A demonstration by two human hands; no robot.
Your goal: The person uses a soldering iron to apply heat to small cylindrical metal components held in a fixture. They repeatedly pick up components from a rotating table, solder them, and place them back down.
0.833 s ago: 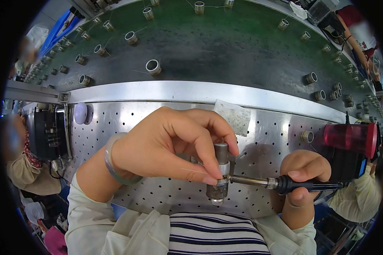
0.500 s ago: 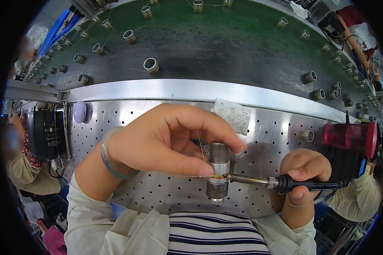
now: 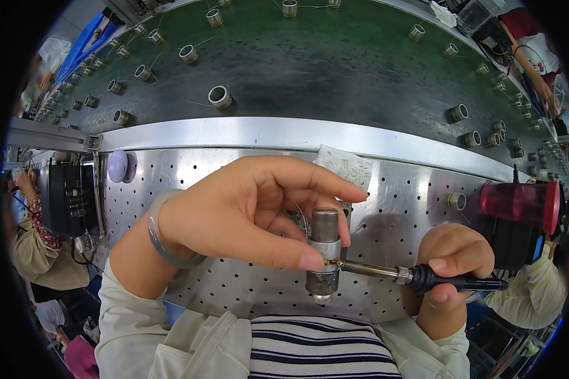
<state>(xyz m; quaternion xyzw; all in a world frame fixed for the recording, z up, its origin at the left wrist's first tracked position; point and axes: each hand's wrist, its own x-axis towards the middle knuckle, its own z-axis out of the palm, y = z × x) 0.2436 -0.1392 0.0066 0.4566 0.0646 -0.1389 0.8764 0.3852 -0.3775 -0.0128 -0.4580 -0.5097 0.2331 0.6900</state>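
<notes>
In front of me an upright metal post (image 3: 325, 218) with a rounded lower tip carries a silver metal ring (image 3: 325, 250). My left hand (image 3: 253, 215) curls around the ring: the thumb presses its near side, a finger bends behind it, and the index finger stretches out past the post. A thin wire (image 3: 305, 218) rises beside the ring near my fingers. My right hand (image 3: 456, 256) grips the black handle of a soldering iron (image 3: 376, 270) between thumb and fingers. The iron's tip meets the lower edge of the ring, next to my left thumb.
Beyond the perforated metal worktable (image 3: 234, 290) runs a green conveyor belt (image 3: 310, 69) bearing several wired rings. A loose ring (image 3: 456, 201), a red transparent container (image 3: 518, 205), a grey-white pad (image 3: 344, 165) and a purple knob (image 3: 118, 166) are around my hands. Other people work at both sides.
My left thumb has slid right onto the ring's front, and my index finger has straightened. The soldering iron stays almost in place. The rings on the belt have shifted slightly left.
</notes>
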